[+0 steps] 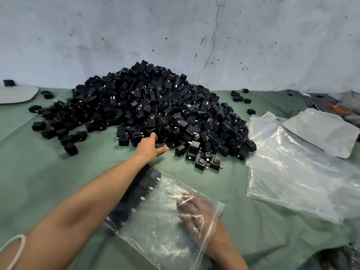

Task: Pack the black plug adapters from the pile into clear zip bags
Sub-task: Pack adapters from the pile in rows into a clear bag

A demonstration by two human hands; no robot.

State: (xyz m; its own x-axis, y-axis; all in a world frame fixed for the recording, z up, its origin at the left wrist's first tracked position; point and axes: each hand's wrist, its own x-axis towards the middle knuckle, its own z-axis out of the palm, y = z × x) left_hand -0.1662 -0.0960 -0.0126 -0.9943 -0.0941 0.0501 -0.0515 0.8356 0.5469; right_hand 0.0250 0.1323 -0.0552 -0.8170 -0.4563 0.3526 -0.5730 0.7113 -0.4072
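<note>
Pile (152, 106): black adapters heaped mid-cloth against the wall (175, 36); its near edge is well apart from the bag.
Left hand (151, 145): reaches out to the pile's near edge; thumb and fingers curl around one adapter (162, 145).
Adapter heading: it lies low at the foot of the pile; its prong direction cannot be told.
Bag (163, 230): clear and flat on the cloth at near centre. Its long axis runs from far-left to near-right, and the mouth is on the near-right side.
Row (143, 189): packed adapters line the bag's left edge, with prongs pointing right into the bag.
Right hand (194, 211): inside the bag through the mouth, with fingers spread and relaxed, grasping nothing.
Bag stack (296, 172): spare clear bags lie to the right, just beside the pile's right edge.
Strays (208, 162): several loose adapters lie between the pile and the bag, and others to the left.
Pouch (323, 131): a grey pouch lies far right, beyond the stack.
Cloth (58, 182): green; open areas lie left of the left forearm and between the bag and the stack.
</note>
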